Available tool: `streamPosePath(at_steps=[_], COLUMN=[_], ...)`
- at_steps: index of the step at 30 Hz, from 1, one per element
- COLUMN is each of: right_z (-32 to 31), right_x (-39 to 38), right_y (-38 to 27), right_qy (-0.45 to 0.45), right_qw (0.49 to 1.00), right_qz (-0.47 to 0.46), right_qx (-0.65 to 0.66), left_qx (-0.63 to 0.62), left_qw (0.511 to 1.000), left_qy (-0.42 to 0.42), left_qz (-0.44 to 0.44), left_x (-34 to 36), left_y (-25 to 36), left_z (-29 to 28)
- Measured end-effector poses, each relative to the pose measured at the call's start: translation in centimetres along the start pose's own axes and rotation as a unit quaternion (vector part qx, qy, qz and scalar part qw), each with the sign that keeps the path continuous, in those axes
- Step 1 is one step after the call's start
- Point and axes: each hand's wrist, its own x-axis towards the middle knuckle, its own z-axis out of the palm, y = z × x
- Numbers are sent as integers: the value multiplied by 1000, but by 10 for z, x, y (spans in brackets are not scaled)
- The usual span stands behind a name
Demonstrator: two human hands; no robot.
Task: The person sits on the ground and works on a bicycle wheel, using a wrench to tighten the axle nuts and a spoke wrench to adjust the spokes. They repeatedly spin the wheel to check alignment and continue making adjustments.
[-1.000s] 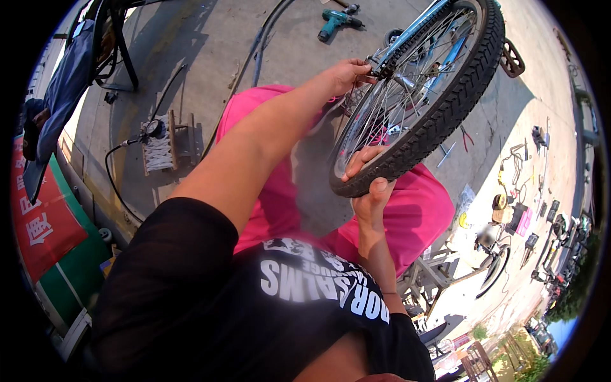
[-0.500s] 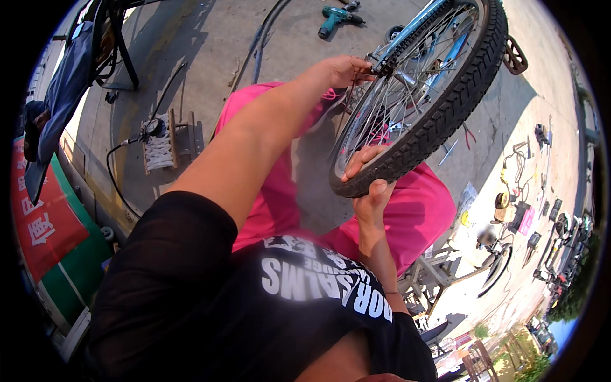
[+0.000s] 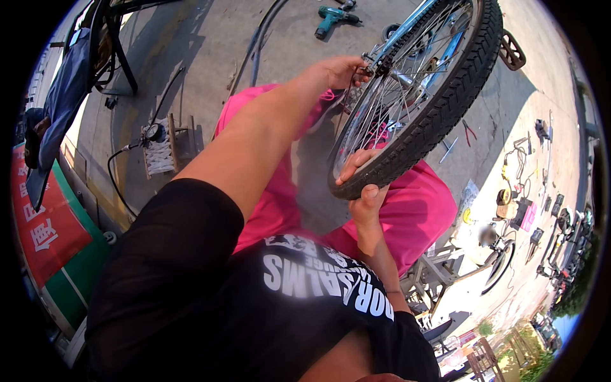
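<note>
A bicycle wheel [image 3: 439, 118] with a knobby black tyre and thin spokes stands tilted in front of me, on a bicycle with a light blue frame [image 3: 407, 27]. My right hand [image 3: 364, 194] is closed round its near end, fingers over the rim on the inner side and thumb against the tyre. Up by the wheel's hub, my left hand [image 3: 344, 71] has its fingertips pinched at the axle end, beside a dark sprocket and chain [image 3: 384, 65]. What lies between those fingertips is too small to make out. A pedal [image 3: 512, 51] sticks out beyond the tyre.
A teal power drill [image 3: 334, 20] lies on the concrete ahead, near dark hoses [image 3: 258, 44]. To the left, a gauge with a hose [image 3: 153, 132] rests on a small woven stool [image 3: 160, 156]. Red-handled pliers [image 3: 469, 130] and scattered tools lie right of the wheel.
The view has shifted slightly. My right hand keeps its hold on the wheel, and my left fingers stay at the axle end with only a slight change of pose.
</note>
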Motion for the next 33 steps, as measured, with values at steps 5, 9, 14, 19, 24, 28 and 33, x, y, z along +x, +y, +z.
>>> streamPosePath(at_steps=[5,9,14,19,24,28,33], right_z=[4,2,-1,3,1,2,3], right_x=[-2,-1,0,-2,-2,-2,-3], right_y=[3,-1,1,-1,0,-3,-3], right_qy=[-13,-11,-30,-12,-20,-16,-14], right_qw=[1000,1000,1000,1000,1000,1000,1000], right_qz=[-11,-8,-5,1,1,6,11], right_qx=[6,-4,1,7,6,8,20], left_qx=[-25,-19,-20,-7,15,12,4], left_qw=[999,999,999,999,997,994,994], left_qy=[-27,-38,-41,-15,-29,-27,-19], left_qz=[27,25,8,48,77,101,108], left_x=[10,13,9,5,3,2,-2], left_y=[-9,-9,-6,-10,-9,-14,-14], left_z=[-19,-14,-10,-7,-7,-6,-1])
